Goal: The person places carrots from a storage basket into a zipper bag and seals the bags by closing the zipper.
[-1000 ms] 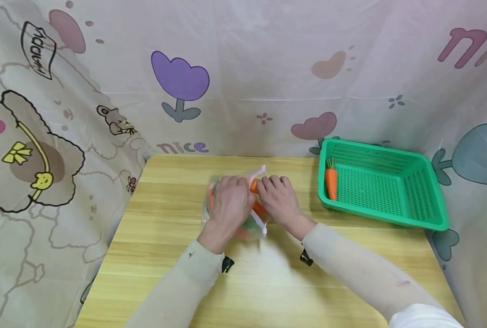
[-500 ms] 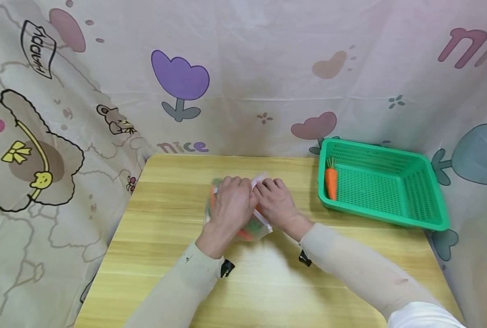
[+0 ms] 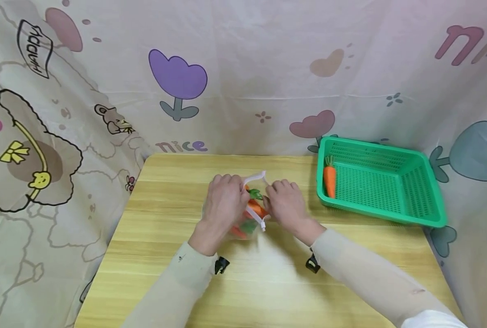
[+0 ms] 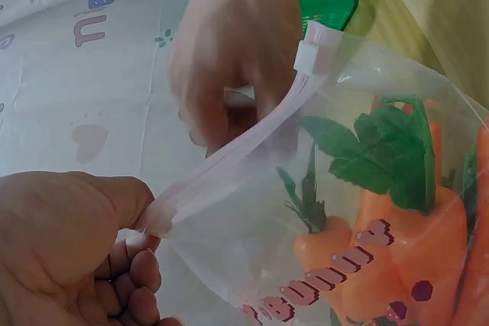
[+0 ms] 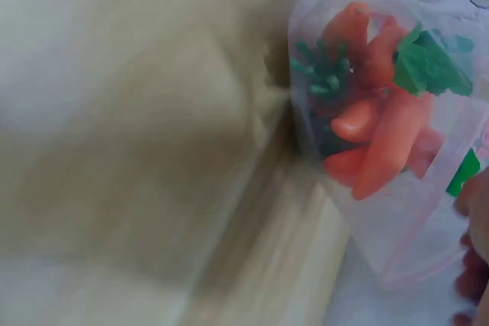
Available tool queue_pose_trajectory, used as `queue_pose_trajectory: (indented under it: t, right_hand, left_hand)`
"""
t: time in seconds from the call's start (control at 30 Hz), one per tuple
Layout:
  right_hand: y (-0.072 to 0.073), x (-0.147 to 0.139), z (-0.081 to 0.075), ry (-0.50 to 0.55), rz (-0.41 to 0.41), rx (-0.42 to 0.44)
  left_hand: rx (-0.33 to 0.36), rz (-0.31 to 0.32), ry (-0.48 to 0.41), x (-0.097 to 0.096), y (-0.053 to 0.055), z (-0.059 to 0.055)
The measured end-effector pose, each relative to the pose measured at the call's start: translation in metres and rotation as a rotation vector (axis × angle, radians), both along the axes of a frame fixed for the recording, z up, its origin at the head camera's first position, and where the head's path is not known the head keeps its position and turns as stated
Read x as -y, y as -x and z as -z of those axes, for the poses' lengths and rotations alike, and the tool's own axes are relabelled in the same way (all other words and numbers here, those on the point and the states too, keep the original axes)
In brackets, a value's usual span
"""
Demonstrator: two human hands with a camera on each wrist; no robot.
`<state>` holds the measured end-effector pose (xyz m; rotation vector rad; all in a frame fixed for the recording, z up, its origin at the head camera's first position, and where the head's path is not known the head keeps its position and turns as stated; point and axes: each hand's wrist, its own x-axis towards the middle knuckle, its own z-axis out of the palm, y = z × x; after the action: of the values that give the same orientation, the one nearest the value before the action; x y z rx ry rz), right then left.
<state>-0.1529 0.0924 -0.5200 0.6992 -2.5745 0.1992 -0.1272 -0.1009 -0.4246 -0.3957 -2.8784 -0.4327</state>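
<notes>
Between the two hands stands a clear slider zip bag (image 3: 255,216) with several orange carrots (image 4: 409,253) and green leafy tops (image 4: 386,154) inside. Its mouth gapes upward. The left hand (image 3: 225,200) pinches the left rim between thumb and fingers, as the left wrist view shows near its lower left. On the opposite side, the right hand (image 3: 286,205) grips the other rim with curled fingers, its fingertips partly behind film in the left wrist view. A carrot's green top (image 3: 255,194) shows in the opening between them. Printed letters mark the bag's front.
A green plastic basket (image 3: 368,214) stands at the back right of the wooden table (image 3: 178,182), with one carrot (image 3: 330,180) along its left wall. Patterned cloth (image 3: 247,82) hangs behind the table and at its sides.
The right hand first pushed an orange carrot in at the bag's mouth. Now the hands have drawn apart, left hand leftward and right hand rightward, and the mouth is wider with a green top showing.
</notes>
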Motion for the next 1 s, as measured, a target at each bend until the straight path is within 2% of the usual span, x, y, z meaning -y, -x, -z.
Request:
queue_pose_trajectory:
  t: [0.03,0.1,0.2,0.27,0.3,0.4,0.53,0.6,0.77,0.87,0.93,1.0]
  right_hand:
    - [-0.002,-0.003,0.001,0.044,0.047,0.066]
    - [-0.007,-0.007,0.002,0.118,0.136,0.250]
    - [-0.010,-0.008,0.001,0.256,0.199,0.533]
    - [-0.011,-0.006,-0.002,0.363,0.177,0.619]
    - [-0.011,-0.004,-0.005,0.409,0.157,0.632]
    - [-0.013,0.000,-0.013,0.451,0.126,0.594]
    - [-0.013,0.001,-0.017,0.346,0.184,0.552]
    - [-0.011,-0.001,-0.015,0.303,0.212,0.538]
    - [-0.008,-0.006,-0.010,0.266,0.226,0.496]
    - [-0.008,-0.010,-0.011,0.243,0.206,0.453]
    - [-0.008,-0.015,-0.012,0.213,0.181,0.391]
    - [-0.007,-0.023,-0.014,0.184,0.138,0.293]
  left_hand:
    - [0.014,-0.006,-0.003,0.001,0.000,-0.001]
    - [0.026,-0.020,-0.012,0.002,-0.001,-0.003]
    - [0.023,-0.042,-0.026,0.003,-0.001,-0.004]
    - [0.005,-0.039,-0.017,0.002,-0.001,-0.002]
    - [-0.004,-0.034,-0.003,0.001,-0.002,0.000]
    - [-0.048,-0.008,0.058,-0.003,-0.004,0.007]
    - [-0.125,0.020,0.122,-0.005,-0.007,0.016]
    - [-0.139,0.024,0.137,-0.005,-0.006,0.017]
    - [-0.130,0.007,0.147,-0.005,-0.004,0.016]
    - [-0.117,0.001,0.132,-0.004,-0.004,0.016]
    - [-0.099,-0.002,0.117,-0.004,-0.004,0.016]
    - [-0.070,-0.008,0.098,-0.004,-0.005,0.016]
